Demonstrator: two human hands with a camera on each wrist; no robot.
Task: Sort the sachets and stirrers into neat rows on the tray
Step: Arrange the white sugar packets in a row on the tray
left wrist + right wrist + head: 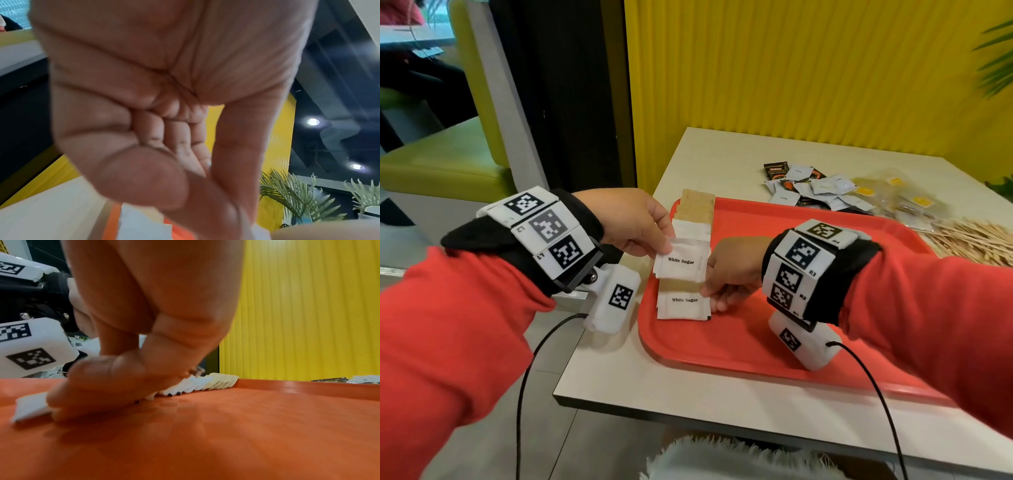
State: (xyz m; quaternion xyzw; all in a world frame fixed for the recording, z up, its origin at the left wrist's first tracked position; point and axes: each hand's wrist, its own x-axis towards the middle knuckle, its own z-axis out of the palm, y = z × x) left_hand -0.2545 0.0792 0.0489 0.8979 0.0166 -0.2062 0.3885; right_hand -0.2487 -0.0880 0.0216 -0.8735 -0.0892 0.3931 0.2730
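A red tray [791,342] lies on a beige table. Down its left side runs a row of overlapping sachets, with brown ones [697,205] at the far end and white ones nearer. My left hand [664,245] pinches the top left corner of a white "White Sugar" sachet [681,262], lifted slightly over the row. My right hand [710,284] holds that sachet's right edge, with fingers curled down onto the nearest white sugar sachet [683,303]. In the right wrist view my fingers [98,389] lie over a white sachet [30,407] on the tray [226,426], and the row [205,382] stretches behind.
Beyond the tray's far edge lie a loose pile of white and black sachets [815,186], clear packets with yellow labels [904,198] and a heap of wooden stirrers [969,240]. A yellow ribbed wall [825,68] backs the table. A green bench [441,161] stands to the left.
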